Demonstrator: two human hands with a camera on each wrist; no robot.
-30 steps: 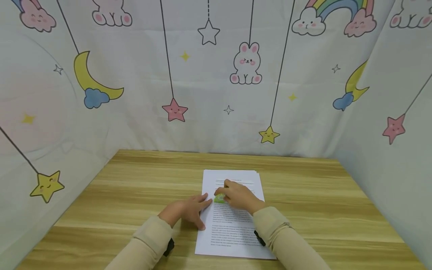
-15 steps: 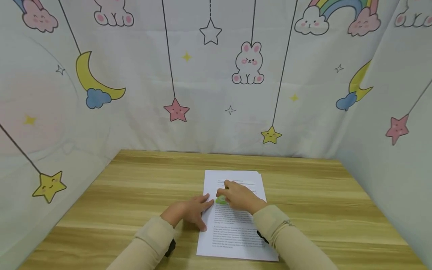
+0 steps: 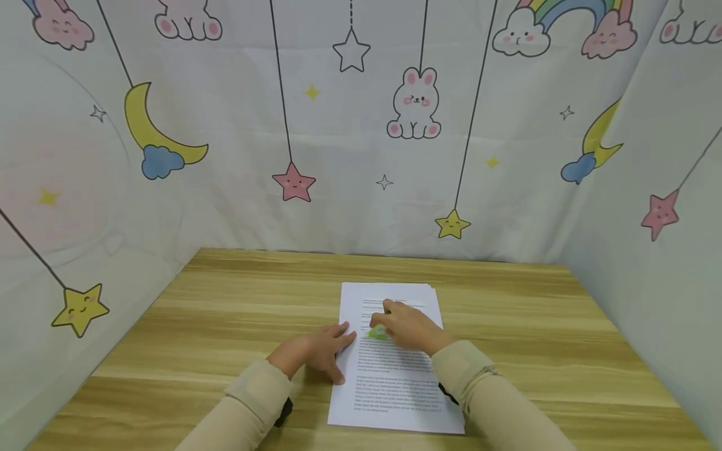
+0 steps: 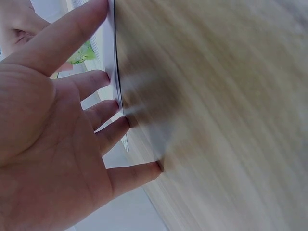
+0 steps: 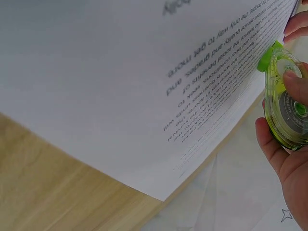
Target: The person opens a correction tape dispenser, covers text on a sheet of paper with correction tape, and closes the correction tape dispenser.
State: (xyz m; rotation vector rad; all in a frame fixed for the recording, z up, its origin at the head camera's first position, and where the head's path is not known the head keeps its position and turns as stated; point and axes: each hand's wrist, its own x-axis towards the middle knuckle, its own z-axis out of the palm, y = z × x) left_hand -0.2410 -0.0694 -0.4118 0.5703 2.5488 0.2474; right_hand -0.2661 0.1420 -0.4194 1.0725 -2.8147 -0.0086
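A stack of printed paper (image 3: pixel 395 394) lies on the wooden table, its text in dense paragraphs. My right hand (image 3: pixel 410 327) grips a green, see-through correction tape dispenser (image 3: pixel 377 332) over the upper part of the page. The right wrist view shows the thumb on the side of the correction tape (image 5: pixel 284 96), with its green tip (image 5: pixel 265 59) at the printed lines. My left hand (image 3: pixel 320 352) rests with spread fingers on the left edge of the paper. In the left wrist view, the fingertips of the left hand (image 4: pixel 62 130) touch the sheet edge and the table.
The wooden table (image 3: pixel 242 300) extends on both sides of the paper. A white cloth backdrop (image 3: pixel 338 125) with printed stars, moons and rabbits encloses the back and sides. Dark straps are partly visible under both sleeves.
My right hand has slid a little to the right across the page with the correction tape. The left hand stays in place on the paper's edge.
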